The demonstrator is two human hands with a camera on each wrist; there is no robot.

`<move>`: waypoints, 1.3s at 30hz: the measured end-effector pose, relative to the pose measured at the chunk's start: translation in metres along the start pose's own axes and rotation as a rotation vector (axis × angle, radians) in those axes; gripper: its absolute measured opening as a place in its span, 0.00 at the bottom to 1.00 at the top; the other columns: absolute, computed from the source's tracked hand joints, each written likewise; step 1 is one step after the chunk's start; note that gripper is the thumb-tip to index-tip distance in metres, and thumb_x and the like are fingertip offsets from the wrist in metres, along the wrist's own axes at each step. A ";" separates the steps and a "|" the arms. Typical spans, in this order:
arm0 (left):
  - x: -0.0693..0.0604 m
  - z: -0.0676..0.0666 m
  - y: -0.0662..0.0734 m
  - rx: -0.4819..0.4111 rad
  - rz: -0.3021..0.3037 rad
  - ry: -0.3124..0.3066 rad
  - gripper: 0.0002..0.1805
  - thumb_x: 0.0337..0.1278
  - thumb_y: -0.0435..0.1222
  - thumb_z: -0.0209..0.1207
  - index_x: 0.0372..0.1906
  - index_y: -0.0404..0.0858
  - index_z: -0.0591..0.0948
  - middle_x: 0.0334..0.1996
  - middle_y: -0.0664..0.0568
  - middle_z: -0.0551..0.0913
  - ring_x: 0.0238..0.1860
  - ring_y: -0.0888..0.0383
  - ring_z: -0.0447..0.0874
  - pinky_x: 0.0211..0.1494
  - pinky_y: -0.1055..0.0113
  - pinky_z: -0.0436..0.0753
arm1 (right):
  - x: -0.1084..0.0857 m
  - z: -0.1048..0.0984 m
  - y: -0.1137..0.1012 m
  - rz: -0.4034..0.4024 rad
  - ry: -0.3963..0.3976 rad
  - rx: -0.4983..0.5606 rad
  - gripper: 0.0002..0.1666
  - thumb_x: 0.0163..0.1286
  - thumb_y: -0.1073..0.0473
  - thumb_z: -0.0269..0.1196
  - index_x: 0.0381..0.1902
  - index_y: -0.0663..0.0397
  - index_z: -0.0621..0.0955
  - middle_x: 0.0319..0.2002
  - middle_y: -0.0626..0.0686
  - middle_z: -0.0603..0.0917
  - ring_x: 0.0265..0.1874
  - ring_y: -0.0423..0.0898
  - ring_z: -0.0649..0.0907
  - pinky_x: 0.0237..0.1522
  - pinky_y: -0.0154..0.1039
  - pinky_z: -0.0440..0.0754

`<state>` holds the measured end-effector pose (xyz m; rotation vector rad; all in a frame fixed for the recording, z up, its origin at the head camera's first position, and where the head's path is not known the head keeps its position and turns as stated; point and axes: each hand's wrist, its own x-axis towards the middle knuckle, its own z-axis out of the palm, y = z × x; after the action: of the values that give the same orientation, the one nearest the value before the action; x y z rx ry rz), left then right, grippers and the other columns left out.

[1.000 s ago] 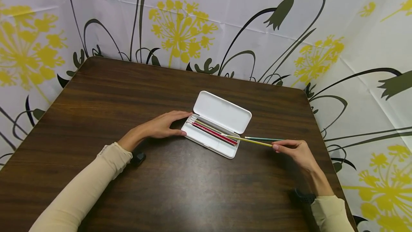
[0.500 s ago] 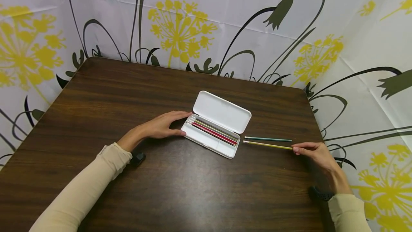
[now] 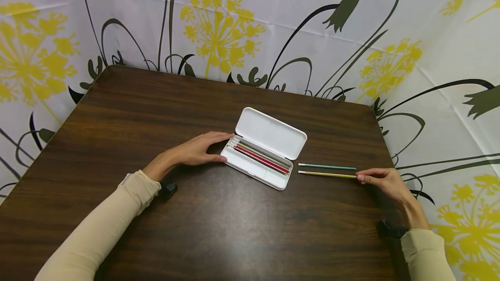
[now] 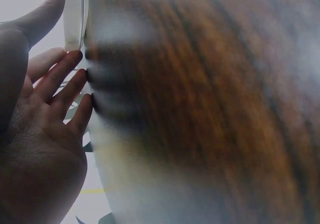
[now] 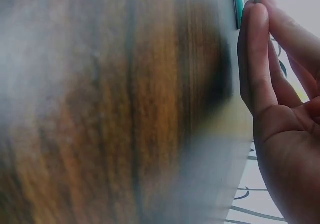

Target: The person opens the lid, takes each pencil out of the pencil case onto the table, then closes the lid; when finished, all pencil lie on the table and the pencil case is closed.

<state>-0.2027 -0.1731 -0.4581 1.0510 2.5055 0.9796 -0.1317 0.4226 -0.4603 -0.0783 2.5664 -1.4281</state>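
An open white pencil case [image 3: 250,169] lies in the middle of the table with several pencils [image 3: 261,158] inside, red, dark and gold-toned, their white erasers at the left end. My left hand [image 3: 195,149] touches the case's left end, thumb at the front corner and index finger at the back corner. In the left wrist view, the left hand's fingers [image 4: 60,84] are extended and relaxed. To the right of the case, my right hand [image 3: 384,182] pinches the right end of a yellow pencil [image 3: 328,174] between thumb and fingertips. A teal pencil [image 3: 328,166] lies just behind it.
The case's lid [image 3: 271,133] stands folded back behind it. A dark wood table [image 3: 218,229] carries everything, its right edge close to my right hand. Floral fabric [image 3: 234,29] hangs behind the table and at the sides.
My right hand has drawn the yellow pencil rightward from over the case and brought it down in front of the teal pencil. My left hand has stayed at the case.
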 end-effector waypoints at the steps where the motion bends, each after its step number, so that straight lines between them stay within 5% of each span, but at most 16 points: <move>1: 0.000 0.000 0.000 -0.001 -0.001 0.000 0.43 0.59 0.50 0.66 0.75 0.43 0.62 0.71 0.49 0.64 0.71 0.49 0.58 0.68 0.44 0.59 | 0.000 0.000 -0.001 0.001 0.005 -0.012 0.20 0.63 0.57 0.71 0.46 0.67 0.86 0.39 0.55 0.88 0.41 0.40 0.84 0.43 0.28 0.76; 13: 0.001 -0.002 0.001 -0.004 -0.008 -0.005 0.42 0.60 0.50 0.65 0.76 0.44 0.62 0.72 0.49 0.64 0.71 0.49 0.58 0.69 0.44 0.58 | 0.003 -0.001 0.003 0.024 0.064 -0.073 0.20 0.61 0.53 0.72 0.44 0.62 0.87 0.41 0.54 0.88 0.45 0.37 0.82 0.46 0.27 0.73; 39: 0.000 0.000 0.000 -0.003 -0.009 -0.009 0.42 0.60 0.49 0.65 0.75 0.43 0.62 0.72 0.48 0.64 0.71 0.49 0.57 0.69 0.44 0.58 | 0.001 0.011 0.002 -0.071 0.128 -0.136 0.15 0.61 0.56 0.72 0.42 0.60 0.88 0.41 0.55 0.87 0.44 0.37 0.81 0.46 0.25 0.73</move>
<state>-0.2029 -0.1729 -0.4583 1.0407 2.4985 0.9740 -0.1304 0.4142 -0.4674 -0.1022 2.7894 -1.3208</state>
